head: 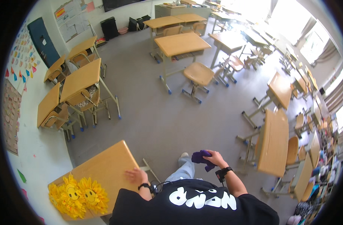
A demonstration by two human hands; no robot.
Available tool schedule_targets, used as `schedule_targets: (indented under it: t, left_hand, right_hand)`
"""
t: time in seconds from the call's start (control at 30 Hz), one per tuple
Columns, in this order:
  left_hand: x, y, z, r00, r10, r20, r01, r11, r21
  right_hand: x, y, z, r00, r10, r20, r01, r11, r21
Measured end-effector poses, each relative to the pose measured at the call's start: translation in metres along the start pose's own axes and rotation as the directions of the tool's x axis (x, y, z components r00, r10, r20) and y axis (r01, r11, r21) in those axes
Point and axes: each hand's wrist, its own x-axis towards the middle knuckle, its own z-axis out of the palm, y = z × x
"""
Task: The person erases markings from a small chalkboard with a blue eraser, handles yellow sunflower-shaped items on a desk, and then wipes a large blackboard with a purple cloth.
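Note:
A crumpled purple cloth (pixel 201 158) hangs from my right hand (pixel 215 159), held out over the floor. My left hand (pixel 136 175) is slightly blurred, fingers spread with nothing in them, by the right edge of a wooden-topped desk (pixel 104 171). Whether it touches the desktop I cannot tell. On that desk's near left part lie several yellow artificial sunflowers (pixel 78 197) with smiling faces at their centres.
Ahead stands a desk (pixel 182 43) with a wooden chair (pixel 199 73). More desks (pixel 81 80) line the left wall; others (pixel 274 140) stand on the right. Black bags (pixel 109 28) rest by the front wall, near a pink basin (pixel 122 30). Grey floor (pixel 160 112) lies between the rows.

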Motion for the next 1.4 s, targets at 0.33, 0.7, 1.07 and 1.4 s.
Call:
schedule_targets:
  t: [0.33,0.7,1.07,1.4]
  left_hand:
    - [0.04,0.097,-0.022,0.884,-0.464,0.057,0.467,0.879,-0.098]
    - [0.143,0.276,0.027,0.68,-0.73,-0.075,0.708,0.679,-0.195]
    - [0.413,0.546,-0.038,0.986,-0.056,0.155,0.158,0.587,-0.794]
    - [0.728,0.878,-0.1,0.896,0.436,0.086,-0.306,0.746,-0.592]
  right_hand:
    - [0.278,-0.023,-0.106,0.999,0.049,-0.012,-0.048,0.997,0.059]
    - [0.609,-0.105,-0.086,0.999,-0.004,0.032,0.001,0.996,0.093]
    - [0.903,-0.396,-0.05,0.857,-0.348,0.381,0.424,0.896,-0.135]
    - [1.185,-0.527,-0.034,0.893,-0.303,0.332,0.354,0.93,-0.104]
